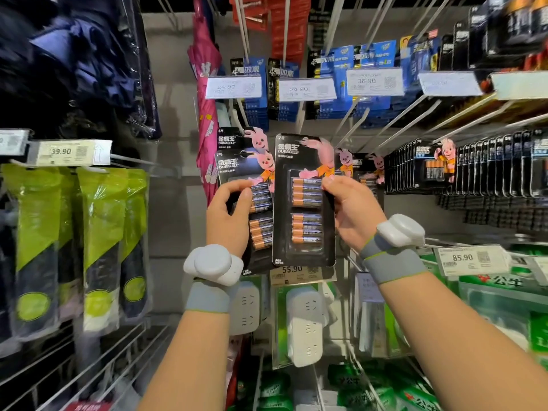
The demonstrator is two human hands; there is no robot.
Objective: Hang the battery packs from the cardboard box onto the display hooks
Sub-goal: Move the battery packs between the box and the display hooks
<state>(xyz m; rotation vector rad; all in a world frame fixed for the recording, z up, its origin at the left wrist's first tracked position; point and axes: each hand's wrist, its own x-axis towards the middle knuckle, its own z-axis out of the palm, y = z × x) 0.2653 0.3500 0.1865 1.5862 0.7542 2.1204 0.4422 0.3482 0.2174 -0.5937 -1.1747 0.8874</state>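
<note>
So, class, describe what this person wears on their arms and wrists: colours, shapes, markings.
The left forearm and right forearm are bare, no sleeves. The left wrist carries a grey stretch band edged in thin green, with a rounded white plastic unit on it. The right wrist has a matching band and white unit. No cables or markings show.

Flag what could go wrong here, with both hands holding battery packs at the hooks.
1. The right hand pinches the front pack by one edge only; it may twist or slip.
2. The left hand grips a second pack, so no hand is free to steady a hook.
3. The pack behind reads 5, the held ones 7: a wrong-hook mix-up is possible.
</note>
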